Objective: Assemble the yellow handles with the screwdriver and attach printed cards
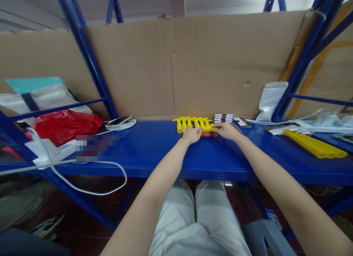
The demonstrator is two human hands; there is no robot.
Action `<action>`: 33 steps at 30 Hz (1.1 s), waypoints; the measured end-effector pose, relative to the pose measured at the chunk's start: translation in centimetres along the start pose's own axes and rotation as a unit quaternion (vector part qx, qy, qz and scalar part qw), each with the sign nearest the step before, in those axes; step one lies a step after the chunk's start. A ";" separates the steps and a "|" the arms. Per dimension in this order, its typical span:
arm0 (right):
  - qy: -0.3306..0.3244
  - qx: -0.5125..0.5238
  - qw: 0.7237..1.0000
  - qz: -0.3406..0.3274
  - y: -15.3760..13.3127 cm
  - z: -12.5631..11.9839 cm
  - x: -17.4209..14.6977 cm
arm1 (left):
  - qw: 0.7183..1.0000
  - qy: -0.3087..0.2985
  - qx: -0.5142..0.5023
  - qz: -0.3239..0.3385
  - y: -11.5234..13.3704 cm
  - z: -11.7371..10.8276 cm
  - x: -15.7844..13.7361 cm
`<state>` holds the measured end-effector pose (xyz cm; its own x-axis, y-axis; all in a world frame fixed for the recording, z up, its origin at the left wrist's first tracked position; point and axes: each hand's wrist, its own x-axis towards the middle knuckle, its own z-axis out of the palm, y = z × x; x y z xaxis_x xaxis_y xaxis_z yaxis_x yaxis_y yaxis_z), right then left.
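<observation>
Left hand (pixel 191 135): fingers curled, partly bent, at lower ends of yellow T-shaped pieces (pixel 196 123); firm grasp or mere touch, cannot tell. Right hand (pixel 227 130): fingers bent, thumb and index close together at right end of same row; pinch on yellow piece unclear. Yellow pieces lined up side by side on blue counter (pixel 154 145), near cardboard panel (pixel 132 72). Red-and-black object (pixel 206 134) lies between hands. White stack (pixel 223 118) just behind right hand.

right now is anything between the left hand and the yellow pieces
Nothing visible: the left hand overlaps the yellow pieces in this view. A red item shows to its side, toward the right hand.
</observation>
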<state>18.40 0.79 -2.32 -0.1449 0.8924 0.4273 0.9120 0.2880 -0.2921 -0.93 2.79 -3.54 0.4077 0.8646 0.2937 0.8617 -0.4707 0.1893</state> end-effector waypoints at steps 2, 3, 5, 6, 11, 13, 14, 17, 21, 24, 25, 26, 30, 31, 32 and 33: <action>0.000 0.003 1.000 -0.002 -0.1 0.0 0.0 | 1.000 -0.020 0.004 0.005 0.2 0.0 -0.2; 0.000 0.005 1.000 -0.003 -0.1 0.0 0.0 | 1.000 -0.026 0.007 0.005 0.3 0.0 -0.2; 0.001 0.008 1.000 -0.005 0.0 0.1 0.0 | 0.999 -0.028 0.014 0.006 0.5 0.1 -0.2; 0.001 0.009 1.000 -0.007 0.1 0.1 0.0 | 0.999 -0.026 0.018 0.007 0.5 0.1 -0.2; 0.010 0.007 1.000 -0.023 0.4 0.3 0.1 | 0.999 -0.009 0.029 0.010 0.5 0.1 -0.1; 0.014 0.007 1.000 -0.025 0.4 0.3 0.1 | 1.000 -0.003 0.027 0.010 0.4 -0.1 -0.2; 0.014 0.007 1.000 -0.025 0.4 0.3 0.1 | 1.000 0.000 0.024 0.009 0.4 -0.1 -0.2; 0.009 0.006 1.000 -0.026 0.4 0.3 0.0 | 1.000 0.007 0.013 0.005 0.3 -0.3 -0.1; 0.003 0.003 0.999 -0.035 0.3 0.4 0.0 | 1.000 0.017 -0.001 0.000 0.3 -0.2 0.1; -0.012 0.002 0.999 -0.033 0.0 0.3 -0.1 | 1.000 0.019 -0.001 -0.001 0.3 -0.1 0.2; -0.016 0.002 0.999 -0.030 -0.1 0.3 -0.2 | 1.000 0.020 -0.001 -0.001 0.3 -0.1 0.2; -0.018 0.002 0.999 -0.028 -0.3 0.3 -0.2 | 1.000 0.022 -0.002 -0.002 0.3 -0.1 0.2; -0.021 -0.001 0.999 -0.028 -0.4 0.2 -0.2 | 1.000 0.030 -0.004 -0.007 0.3 -0.3 0.1; -0.021 -0.001 0.999 -0.029 -0.4 0.2 -0.2 | 1.000 0.028 -0.003 -0.007 0.3 -0.3 0.1; -0.022 -0.002 0.999 -0.027 -0.3 0.2 -0.2 | 1.000 0.025 -0.002 -0.006 0.3 -0.3 0.1; -0.023 -0.001 0.999 -0.026 -0.3 0.2 -0.2 | 1.000 0.021 0.001 -0.004 0.4 -0.3 0.0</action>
<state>18.07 0.55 -2.44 -0.2090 0.8914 0.4022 0.9039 0.3330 -0.2683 -0.73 2.55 -3.15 0.3875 0.8603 0.3313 0.8656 -0.4632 0.1902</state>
